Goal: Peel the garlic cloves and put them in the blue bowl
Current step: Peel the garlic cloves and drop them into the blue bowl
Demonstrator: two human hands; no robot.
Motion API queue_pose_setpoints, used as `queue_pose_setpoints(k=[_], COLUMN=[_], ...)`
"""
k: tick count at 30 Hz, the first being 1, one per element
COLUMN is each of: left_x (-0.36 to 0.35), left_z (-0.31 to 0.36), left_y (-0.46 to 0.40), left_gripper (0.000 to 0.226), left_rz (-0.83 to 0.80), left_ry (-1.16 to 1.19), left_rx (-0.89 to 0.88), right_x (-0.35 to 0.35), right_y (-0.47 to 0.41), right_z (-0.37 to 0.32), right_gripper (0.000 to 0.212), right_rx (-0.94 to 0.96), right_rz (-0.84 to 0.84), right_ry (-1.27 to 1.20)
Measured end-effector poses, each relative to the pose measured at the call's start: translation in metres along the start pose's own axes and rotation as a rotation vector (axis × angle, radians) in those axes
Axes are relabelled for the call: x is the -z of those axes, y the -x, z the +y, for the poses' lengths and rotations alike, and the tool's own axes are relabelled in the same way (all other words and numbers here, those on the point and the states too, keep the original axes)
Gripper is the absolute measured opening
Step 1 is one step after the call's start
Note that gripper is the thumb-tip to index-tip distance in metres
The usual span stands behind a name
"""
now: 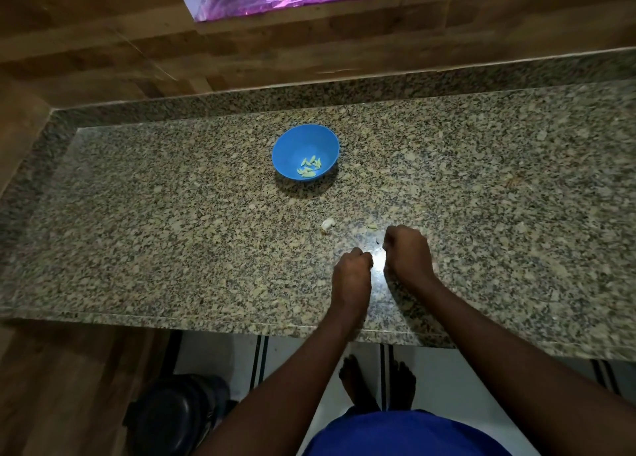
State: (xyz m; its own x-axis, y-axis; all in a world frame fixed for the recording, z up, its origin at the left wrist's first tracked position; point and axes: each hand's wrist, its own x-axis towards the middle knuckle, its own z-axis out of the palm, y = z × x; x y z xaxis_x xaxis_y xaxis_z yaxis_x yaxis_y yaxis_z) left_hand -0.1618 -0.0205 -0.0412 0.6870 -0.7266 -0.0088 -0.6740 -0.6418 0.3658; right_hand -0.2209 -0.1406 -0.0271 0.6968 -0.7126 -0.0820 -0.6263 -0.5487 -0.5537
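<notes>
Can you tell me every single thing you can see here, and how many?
Speckled granite countertop: one, beige and black, fills the middle.
Round blue plastic bowl: one, on the countertop, beyond the hands.
Peeled garlic cloves: about ten, pale yellow-green, inside the bowl.
Whitish garlic piece: one, on the countertop just beyond the hands; peeled or not is unclear.
Small pale scrap: one, on the countertop by the right hand.
Wooden wall panels: brown, behind the countertop.
Dark rounded object: one, black, on the floor at lower left.
Left hand: one, fingers curled, over the countertop.
Right hand: one, fingers curled, beside the left.
Bare feet: two, on the floor.
</notes>
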Motion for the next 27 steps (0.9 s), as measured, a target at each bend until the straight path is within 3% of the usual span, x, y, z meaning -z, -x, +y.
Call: queue_pose_setpoints(k=[6, 11, 13, 18, 22, 27], left_x=[0.015, 0.019, 0.022, 0.036, 0.056, 0.085], left_z=[-0.009, -0.016, -0.016, -0.020, -0.030, -0.065], left_y=[0.014, 0.028, 0.029, 0.035, 0.045, 0.067], left_gripper=[0.020, 0.023, 0.023, 0.018, 0.012, 0.012], left_rz=[0.001, 0.080, 0.091, 0.128, 0.125, 0.115], left_ry=[0.031, 0.249, 0.310, 0.537, 0.871, 1.356], left_rx=[0.157, 0.298, 0.373, 0.488, 0.659, 0.818], right_x=[0.000, -0.004, -0.007, -0.020, -0.015, -0.020], right_y=[-0.002, 0.000, -0.005, -0.013, -0.008, 0.046], right_z=[0.003, 0.000, -0.006, -0.015, -0.017, -0.059], right_gripper=[0.014, 0.012, 0.020, 0.015, 0.014, 0.015], right_rx=[-0.068, -0.155, -0.153, -0.087, -0.120, -0.259], right_rz=[-0.055, 0.042, 0.050, 0.070, 0.013, -0.178], right_ry=[-0.014, -0.232, -0.234, -0.150, -0.171, -0.453])
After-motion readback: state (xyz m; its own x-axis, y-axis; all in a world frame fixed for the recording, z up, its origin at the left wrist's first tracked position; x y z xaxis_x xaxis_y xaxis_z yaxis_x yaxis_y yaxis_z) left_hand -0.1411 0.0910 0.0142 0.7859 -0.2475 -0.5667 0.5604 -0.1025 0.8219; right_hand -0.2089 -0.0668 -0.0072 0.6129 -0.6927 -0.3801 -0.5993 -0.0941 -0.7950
